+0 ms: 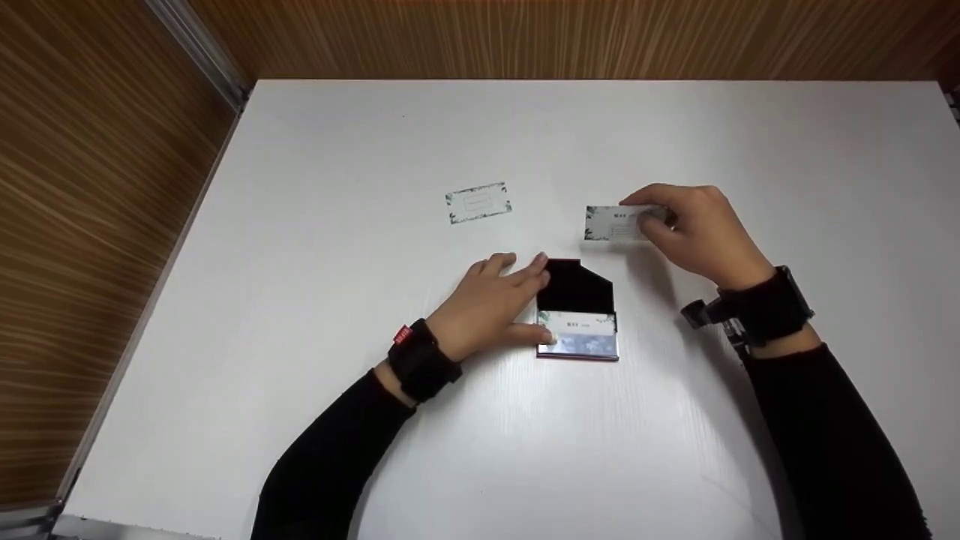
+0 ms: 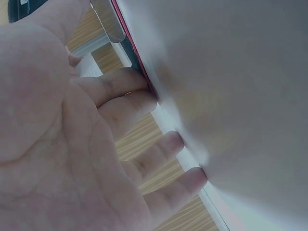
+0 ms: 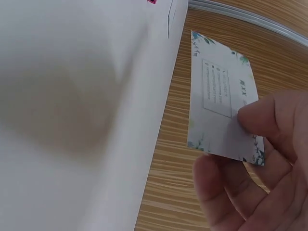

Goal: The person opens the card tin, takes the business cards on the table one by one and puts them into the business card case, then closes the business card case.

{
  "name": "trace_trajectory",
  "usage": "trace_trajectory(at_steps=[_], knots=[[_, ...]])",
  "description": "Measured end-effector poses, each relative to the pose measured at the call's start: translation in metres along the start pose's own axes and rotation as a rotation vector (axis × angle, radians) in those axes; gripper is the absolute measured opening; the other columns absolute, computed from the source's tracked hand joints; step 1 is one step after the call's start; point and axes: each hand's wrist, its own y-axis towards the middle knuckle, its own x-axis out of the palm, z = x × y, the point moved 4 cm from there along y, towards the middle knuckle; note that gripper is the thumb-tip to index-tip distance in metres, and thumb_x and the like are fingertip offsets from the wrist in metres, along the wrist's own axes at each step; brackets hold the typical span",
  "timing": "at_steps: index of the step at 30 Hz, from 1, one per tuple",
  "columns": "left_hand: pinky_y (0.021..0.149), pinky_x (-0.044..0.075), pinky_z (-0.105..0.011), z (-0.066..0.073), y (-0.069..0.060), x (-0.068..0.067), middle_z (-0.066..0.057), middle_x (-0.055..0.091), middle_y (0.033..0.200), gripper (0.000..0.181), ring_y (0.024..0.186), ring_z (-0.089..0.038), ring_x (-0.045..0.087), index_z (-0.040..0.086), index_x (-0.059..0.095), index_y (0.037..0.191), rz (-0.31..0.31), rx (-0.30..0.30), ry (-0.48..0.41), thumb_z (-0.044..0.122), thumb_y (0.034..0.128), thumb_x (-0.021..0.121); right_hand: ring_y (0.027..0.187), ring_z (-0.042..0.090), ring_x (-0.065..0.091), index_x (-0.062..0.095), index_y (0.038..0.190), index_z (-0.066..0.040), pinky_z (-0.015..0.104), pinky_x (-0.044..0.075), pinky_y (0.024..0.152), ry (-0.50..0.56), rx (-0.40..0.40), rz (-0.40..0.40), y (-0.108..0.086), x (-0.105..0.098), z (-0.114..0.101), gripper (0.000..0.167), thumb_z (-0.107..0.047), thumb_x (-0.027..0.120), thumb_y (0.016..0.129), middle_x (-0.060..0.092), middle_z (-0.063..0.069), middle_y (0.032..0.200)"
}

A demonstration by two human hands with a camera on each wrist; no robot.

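Observation:
My right hand (image 1: 694,229) pinches a white business card (image 1: 606,223) by one end, raised over the table. In the right wrist view this card (image 3: 216,96) shows printed lines and leafy corners, with the thumb across its face. My left hand (image 1: 491,304) touches the left side of an open business card case (image 1: 574,289) with a black lining and red edge. Its thumb rests on the printed card (image 1: 585,324) lying in the case's lower half. In the left wrist view, two fingers (image 2: 130,110) meet the red edge (image 2: 132,45); the other fingertips touch the table.
Another leaf-bordered business card (image 1: 478,202) lies flat on the white table (image 1: 337,225), beyond the left hand. Wood-grain panels (image 1: 525,41) stand along the table's back and left sides.

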Motion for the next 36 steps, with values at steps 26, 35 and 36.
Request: trace_trajectory(at_steps=[26,35,36], knots=[[0.119,0.023,-0.051,0.001,-0.002,0.001,0.001,0.023,0.165,0.088,0.149,-0.033,0.023,0.017,0.038,0.155,0.020,-0.010,0.000,0.069,0.0870,0.058,0.073,0.010,0.056,0.070,0.104,-0.020,0.026,0.050,0.062,0.164,-0.215,-0.349,-0.008,0.033,-0.029,0.027,-0.001,0.065,0.086,0.062,-0.004,0.084],[0.118,0.024,-0.051,0.002,-0.001,0.000,-0.001,0.023,0.165,0.089,0.148,-0.034,0.025,0.015,0.037,0.155,0.026,0.001,0.012,0.069,0.0874,0.058,0.068,0.014,0.058,0.068,0.100,-0.024,0.028,0.049,0.060,0.181,-0.158,-0.482,-0.011,0.043,-0.032,0.029,-0.001,0.063,0.085,0.065,-0.007,0.085],[0.118,0.024,-0.051,0.002,-0.001,0.000,-0.001,0.023,0.165,0.089,0.148,-0.034,0.025,0.015,0.038,0.155,0.026,0.002,0.016,0.069,0.0875,0.058,0.067,0.013,0.058,0.068,0.100,-0.024,0.028,0.049,0.060,0.176,-0.152,-0.496,-0.012,0.044,-0.032,0.028,-0.001,0.063,0.085,0.065,-0.007,0.085]])
